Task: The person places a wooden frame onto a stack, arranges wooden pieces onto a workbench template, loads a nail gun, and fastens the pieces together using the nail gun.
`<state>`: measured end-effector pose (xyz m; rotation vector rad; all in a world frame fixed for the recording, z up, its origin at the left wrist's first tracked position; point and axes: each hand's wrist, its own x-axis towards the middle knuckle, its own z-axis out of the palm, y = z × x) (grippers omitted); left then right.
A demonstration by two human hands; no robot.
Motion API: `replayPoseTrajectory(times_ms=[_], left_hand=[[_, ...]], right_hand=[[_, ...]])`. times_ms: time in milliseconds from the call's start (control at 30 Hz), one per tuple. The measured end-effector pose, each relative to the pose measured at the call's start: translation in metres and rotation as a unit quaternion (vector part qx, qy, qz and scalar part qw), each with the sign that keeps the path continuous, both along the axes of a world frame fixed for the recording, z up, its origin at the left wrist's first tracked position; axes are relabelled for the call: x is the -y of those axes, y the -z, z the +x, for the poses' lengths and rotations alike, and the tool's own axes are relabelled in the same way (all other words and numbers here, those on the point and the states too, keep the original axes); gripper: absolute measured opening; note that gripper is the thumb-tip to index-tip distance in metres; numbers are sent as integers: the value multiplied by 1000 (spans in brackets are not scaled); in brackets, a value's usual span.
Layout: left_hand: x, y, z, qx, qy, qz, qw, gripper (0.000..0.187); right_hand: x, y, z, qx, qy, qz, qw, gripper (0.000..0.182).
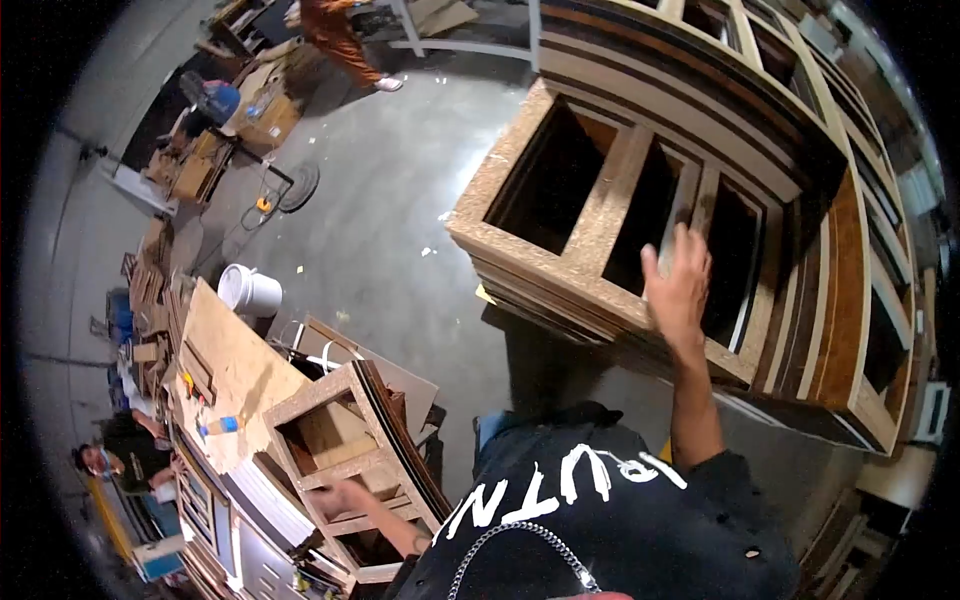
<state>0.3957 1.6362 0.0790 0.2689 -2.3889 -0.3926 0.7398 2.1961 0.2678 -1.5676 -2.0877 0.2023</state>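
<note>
My right hand (682, 280) is raised over a tall stack of particleboard frames (545, 250), fingers spread with nothing in them. The top frame has rectangular openings split by crossbars, and my hand overlaps the one at its near right side. At lower left, my left hand (342, 497) reaches to a smaller stack of similar frames (365, 410) that stands tilted close by my body. It lies over a crossbar of the outermost frame; its fingers are smeared, and I cannot tell whether they grip the wood.
A plywood-topped table (235, 365) carries a bottle (222, 425). Behind it stands a white bucket (250, 290), and farther off a floor fan (298, 188). One person (135, 455) is beyond the table; another person (345, 45) walks at the top. More stacked frames (840, 290) rise at right.
</note>
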Motion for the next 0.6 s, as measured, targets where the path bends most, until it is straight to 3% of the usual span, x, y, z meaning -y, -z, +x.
replayPoseTrajectory(times_ms=[33,67,133,167,200,233,267,333,400,467,533,600], left_hand=[[-107,-87,20,83,105,255,958,51],[-141,-82,1,101,211,235,944,41],[-253,-120,8,118,396,226,882,38],[-304,-128,9,63,559,193,804,36],[-354,-165,36,126,590,167,780,33],[-397,-176,56,121,663,258,692,30],[-431,-193,82,158,687,223,673,28],[-480,-209,121,145,805,201,538,29],[-513,-215,141,59,856,138,494,29],[-533,-212,136,-18,800,75,595,35],[-539,-202,107,72,767,161,617,38],[-533,-190,72,126,713,174,667,41]], right_hand=[[-17,3,9,-20,45,-10,999,68],[-30,6,15,-21,47,-11,999,68],[-54,6,19,17,176,-65,982,67],[-65,3,18,14,176,-59,982,67],[-72,0,20,20,177,-151,972,64],[-75,-2,25,28,180,-243,953,62],[-78,15,23,38,189,-199,961,53],[-79,11,26,25,184,-196,963,47],[-74,-4,26,-10,162,-234,959,44],[-76,9,26,-40,184,-174,967,42],[-75,-1,27,-51,199,-179,962,48],[-80,10,37,-107,184,-125,969,56]])
